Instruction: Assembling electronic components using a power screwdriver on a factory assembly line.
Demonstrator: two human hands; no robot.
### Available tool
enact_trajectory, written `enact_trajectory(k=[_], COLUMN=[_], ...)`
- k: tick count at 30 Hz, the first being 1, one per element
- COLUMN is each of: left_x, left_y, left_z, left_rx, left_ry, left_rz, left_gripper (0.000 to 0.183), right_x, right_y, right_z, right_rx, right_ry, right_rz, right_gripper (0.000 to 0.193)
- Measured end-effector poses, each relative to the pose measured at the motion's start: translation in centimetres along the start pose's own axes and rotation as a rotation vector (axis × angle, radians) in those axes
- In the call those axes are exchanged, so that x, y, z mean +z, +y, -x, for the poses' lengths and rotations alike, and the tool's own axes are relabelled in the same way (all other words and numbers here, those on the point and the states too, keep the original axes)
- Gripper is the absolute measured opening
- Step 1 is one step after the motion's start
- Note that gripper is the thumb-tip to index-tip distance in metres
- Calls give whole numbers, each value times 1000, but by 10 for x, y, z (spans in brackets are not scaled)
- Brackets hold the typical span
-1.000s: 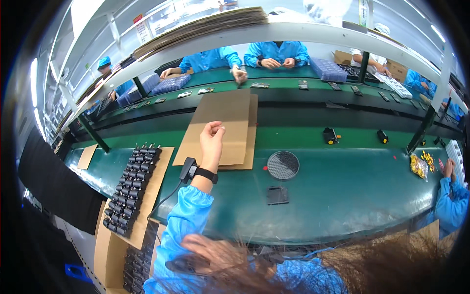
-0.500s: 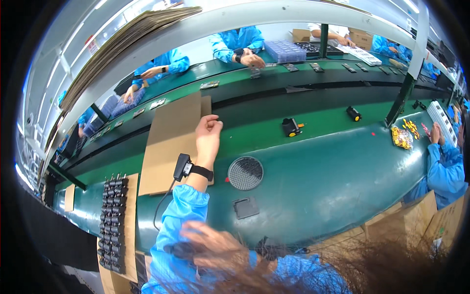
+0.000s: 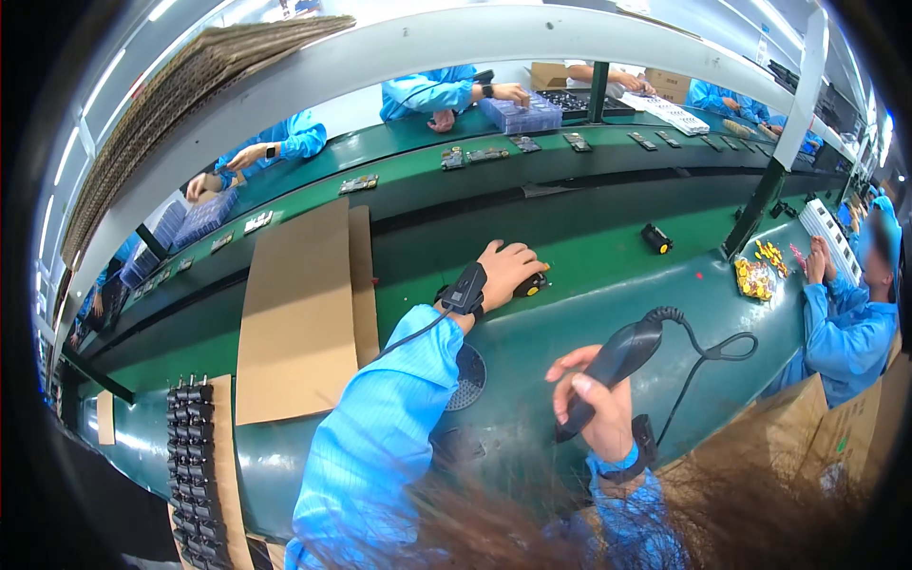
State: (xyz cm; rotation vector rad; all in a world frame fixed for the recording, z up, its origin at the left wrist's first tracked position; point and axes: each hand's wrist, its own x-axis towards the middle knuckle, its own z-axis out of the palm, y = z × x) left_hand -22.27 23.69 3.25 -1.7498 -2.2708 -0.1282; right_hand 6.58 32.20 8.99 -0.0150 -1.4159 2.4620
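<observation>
My left hand (image 3: 508,274) reaches out over the green belt, its fingers curled over a small black part with a yellow cap (image 3: 535,284). Most of that part is hidden beneath the hand. Nearer to me, my right hand (image 3: 603,408) is wrapped round a black corded hand tool (image 3: 625,353), held tilted above the bench; its exact kind is unclear. A coiled cord runs from its upper end and loops to the right. Farther along the belt lies another black part with a yellow cap (image 3: 656,238). My left sleeve partly covers a round grey textured disc (image 3: 467,380).
Brown cardboard sheets (image 3: 296,323) lie left of my arm. Rows of black parts (image 3: 197,465) stand on a cardboard strip at the lower left. A bag of yellow pieces (image 3: 753,278) sits near a co-worker (image 3: 845,328) at right. A green post (image 3: 757,209) rises beyond the bench.
My left hand has moved right and down onto the black part. My right hand, which was blurred across my left forearm, has swung right with the black tool. The view has shifted.
</observation>
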Motion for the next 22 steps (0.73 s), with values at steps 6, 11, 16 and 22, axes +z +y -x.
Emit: enact_trajectory(k=[6,11,16,22], left_x=[-72,-128,-115,-92], left_y=[19,105,157,160], left_z=[81,203,246,248], left_rx=[-282,-470,-409,-401], left_ry=[232,208,118,-1], left_rz=[309,466,427,389], left_gripper=[54,65,64,61], right_x=[-17,-9,6,18], right_y=[14,27,39,44], right_z=[-14,-17,-17,-12], right_rx=[27,74,61,35], right_ry=[35,85,66,92], right_rz=[58,114,126,126], right_gripper=[23,24,24,27])
